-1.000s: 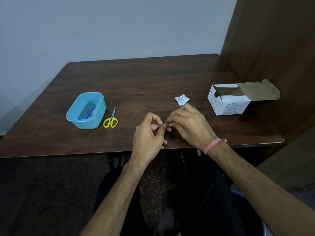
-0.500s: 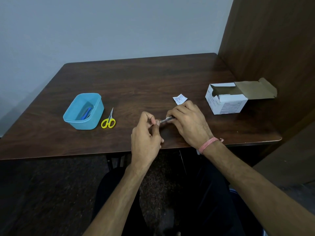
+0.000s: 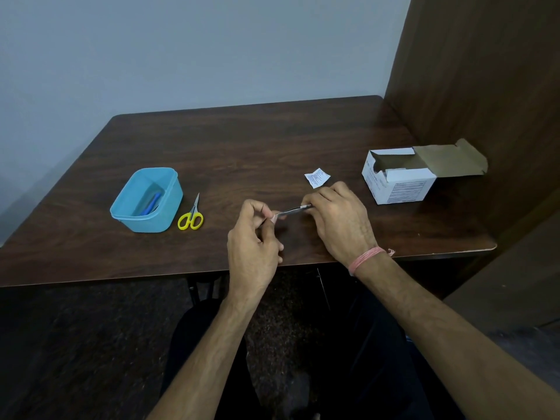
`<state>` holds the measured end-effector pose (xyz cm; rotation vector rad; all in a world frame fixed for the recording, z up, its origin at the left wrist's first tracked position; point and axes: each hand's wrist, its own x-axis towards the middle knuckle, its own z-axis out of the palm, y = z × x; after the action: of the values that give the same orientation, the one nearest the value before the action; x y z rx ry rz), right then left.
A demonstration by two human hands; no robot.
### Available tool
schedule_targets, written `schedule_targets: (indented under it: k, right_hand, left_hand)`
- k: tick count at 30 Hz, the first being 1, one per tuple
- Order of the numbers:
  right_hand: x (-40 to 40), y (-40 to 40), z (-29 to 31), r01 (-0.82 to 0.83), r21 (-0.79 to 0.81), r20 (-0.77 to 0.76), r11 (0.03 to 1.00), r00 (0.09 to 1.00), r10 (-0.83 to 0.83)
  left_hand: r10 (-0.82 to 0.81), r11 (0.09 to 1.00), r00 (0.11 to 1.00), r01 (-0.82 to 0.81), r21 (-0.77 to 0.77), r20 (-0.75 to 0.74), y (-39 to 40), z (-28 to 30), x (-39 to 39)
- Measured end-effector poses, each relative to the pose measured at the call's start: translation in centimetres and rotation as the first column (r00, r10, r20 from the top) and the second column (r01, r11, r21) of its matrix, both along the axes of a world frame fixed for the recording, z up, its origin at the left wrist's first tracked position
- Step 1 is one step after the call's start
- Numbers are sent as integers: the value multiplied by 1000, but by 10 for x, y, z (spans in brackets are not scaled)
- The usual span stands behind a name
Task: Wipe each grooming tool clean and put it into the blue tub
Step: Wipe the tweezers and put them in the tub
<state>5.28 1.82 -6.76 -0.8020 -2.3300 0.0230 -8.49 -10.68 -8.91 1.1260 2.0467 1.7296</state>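
Between the earlier frames and this one, both hands had drawn apart, exposing more of the slim metal tool spanning them. Right hand gripped one end; left hand pinched a small wipe around the other end. Progress was judged partial: the blue tub, well left of the left hand, already held a blue item, while the yellow scissors lay just beside it, apparently still to be wiped.
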Motion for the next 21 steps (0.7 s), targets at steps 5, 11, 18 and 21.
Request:
schedule_targets:
  k: [5, 11, 18, 21]
  right_hand:
    - [2, -2, 4, 21, -36, -30, 999, 999, -22]
    - [1, -3, 4, 27, -26, -26, 999, 999, -27]
    - [0, -4, 2, 29, -9, -30, 1000, 999, -30]
    - [0, -2, 1, 31, -21, -17, 999, 999, -31]
  left_hand:
    - [-40, 998, 999, 40, -55, 12, 2, 3, -3]
    - [-164, 914, 970, 218, -341, 181, 21, 28, -28]
    - [-240, 861, 917, 353, -367, 318, 25, 29, -46]
    - [-221, 853, 906, 359, -379, 361, 28, 31, -47]
